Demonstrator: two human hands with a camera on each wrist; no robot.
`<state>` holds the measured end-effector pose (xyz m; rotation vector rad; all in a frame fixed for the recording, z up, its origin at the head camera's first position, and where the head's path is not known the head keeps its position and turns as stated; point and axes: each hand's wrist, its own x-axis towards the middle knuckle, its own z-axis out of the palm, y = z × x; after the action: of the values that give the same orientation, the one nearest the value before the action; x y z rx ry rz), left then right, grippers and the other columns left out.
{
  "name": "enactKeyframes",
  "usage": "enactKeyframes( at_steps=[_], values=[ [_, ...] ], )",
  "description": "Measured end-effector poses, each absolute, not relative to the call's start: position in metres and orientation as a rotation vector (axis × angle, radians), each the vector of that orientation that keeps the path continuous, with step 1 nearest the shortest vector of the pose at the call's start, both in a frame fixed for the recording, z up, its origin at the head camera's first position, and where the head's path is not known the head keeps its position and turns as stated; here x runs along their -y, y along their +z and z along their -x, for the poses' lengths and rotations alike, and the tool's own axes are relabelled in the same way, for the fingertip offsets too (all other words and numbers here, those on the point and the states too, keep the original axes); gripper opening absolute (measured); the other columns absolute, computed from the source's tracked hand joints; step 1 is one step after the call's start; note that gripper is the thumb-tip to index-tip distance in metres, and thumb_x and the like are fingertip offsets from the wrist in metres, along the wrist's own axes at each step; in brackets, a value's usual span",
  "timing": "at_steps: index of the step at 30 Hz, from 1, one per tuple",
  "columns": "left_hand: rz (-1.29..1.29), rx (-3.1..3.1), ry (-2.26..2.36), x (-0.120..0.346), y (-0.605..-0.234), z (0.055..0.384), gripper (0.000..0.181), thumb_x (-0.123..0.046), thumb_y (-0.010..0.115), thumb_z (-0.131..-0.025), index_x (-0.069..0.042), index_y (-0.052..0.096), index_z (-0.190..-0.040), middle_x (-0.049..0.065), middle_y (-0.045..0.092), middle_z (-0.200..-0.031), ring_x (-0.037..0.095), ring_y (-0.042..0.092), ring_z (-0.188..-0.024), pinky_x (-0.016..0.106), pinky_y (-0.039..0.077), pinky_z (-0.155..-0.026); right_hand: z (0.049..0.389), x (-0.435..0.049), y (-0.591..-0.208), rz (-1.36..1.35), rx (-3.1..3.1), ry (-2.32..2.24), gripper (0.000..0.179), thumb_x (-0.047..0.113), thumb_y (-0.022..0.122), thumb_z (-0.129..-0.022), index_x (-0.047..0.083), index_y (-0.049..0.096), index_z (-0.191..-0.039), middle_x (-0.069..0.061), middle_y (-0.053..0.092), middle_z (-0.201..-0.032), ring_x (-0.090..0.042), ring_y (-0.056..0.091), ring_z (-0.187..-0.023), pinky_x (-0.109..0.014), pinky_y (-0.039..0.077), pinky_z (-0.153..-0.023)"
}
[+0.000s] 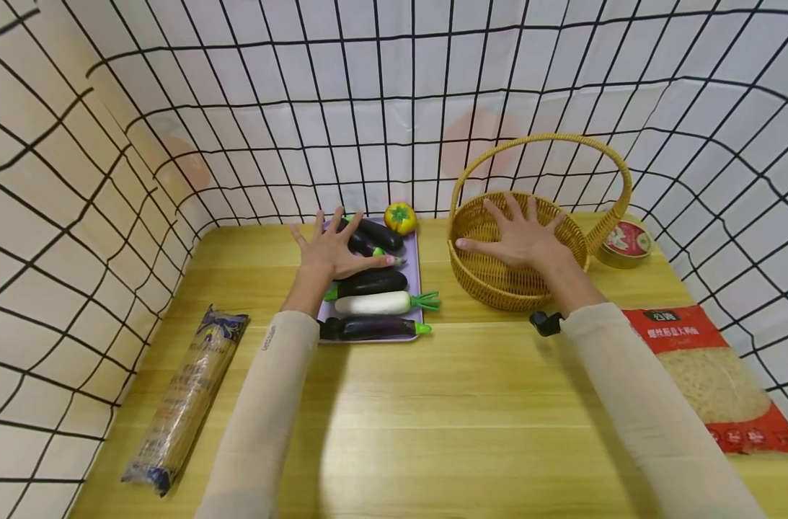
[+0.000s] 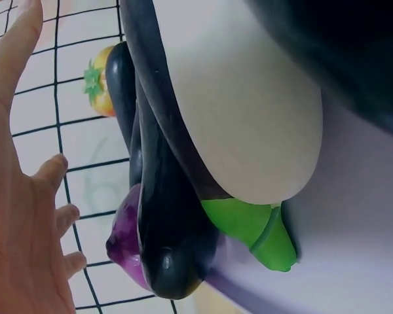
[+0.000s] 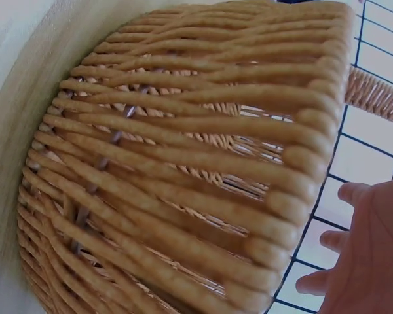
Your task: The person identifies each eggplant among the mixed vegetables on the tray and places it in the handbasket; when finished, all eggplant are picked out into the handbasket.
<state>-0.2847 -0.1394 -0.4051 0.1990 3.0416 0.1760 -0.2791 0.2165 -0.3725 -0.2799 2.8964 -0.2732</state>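
Observation:
My left hand (image 1: 329, 252), fingers spread, hovers over a lilac tray (image 2: 360, 216) and holds nothing. Several dark eggplants (image 1: 377, 328) lie across the tray, with a white radish (image 1: 370, 303) with green leaves between two of them. A yellow-orange vegetable with a green top (image 1: 400, 218) sits at the tray's far right corner. The left wrist view also shows a purple, onion-like vegetable (image 2: 128, 235) beside an eggplant. With fingers fanned out, my right hand (image 1: 523, 238) is over the woven basket (image 1: 517, 288), whose tall handle arches above; nothing is in its grasp.
On the left lies a long packet of noodles (image 1: 189, 393). A red bag of pasta (image 1: 711, 375) is at the right, and a round tin (image 1: 627, 241) stands behind the basket's right side. Black wire mesh (image 1: 381, 101) encloses the wooden table's back and sides.

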Motion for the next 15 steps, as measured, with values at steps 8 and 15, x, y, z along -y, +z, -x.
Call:
enactKeyframes(
  at_steps=[8,15],
  values=[
    [-0.212,-3.082,0.224,0.146,-0.406,0.275,0.116,-0.105,0.037,-0.067,-0.049,0.002,-0.163,0.001,0.005,-0.176,0.039,0.002,-0.161,0.081,-0.009,-0.117,0.273,-0.217,-0.373,0.318,-2.929,-0.291,0.109,0.094,0.028,-0.085,0.028,-0.001,-0.167,-0.012,-0.019,-0.172,-0.057,-0.016,-0.151,-0.09,-0.013,-0.104],
    [-0.25,-3.114,0.34,0.155,-0.407,0.265,0.113,-0.099,0.046,-0.071,-0.044,0.013,-0.164,0.006,0.014,-0.174,0.039,0.016,-0.158,0.076,0.01,-0.122,0.261,-0.223,-0.374,0.369,-2.942,-0.416,0.101,0.086,0.034,-0.091,0.023,0.011,-0.167,-0.015,-0.006,-0.174,-0.056,-0.003,-0.154,-0.09,0.001,-0.11]
  ],
)
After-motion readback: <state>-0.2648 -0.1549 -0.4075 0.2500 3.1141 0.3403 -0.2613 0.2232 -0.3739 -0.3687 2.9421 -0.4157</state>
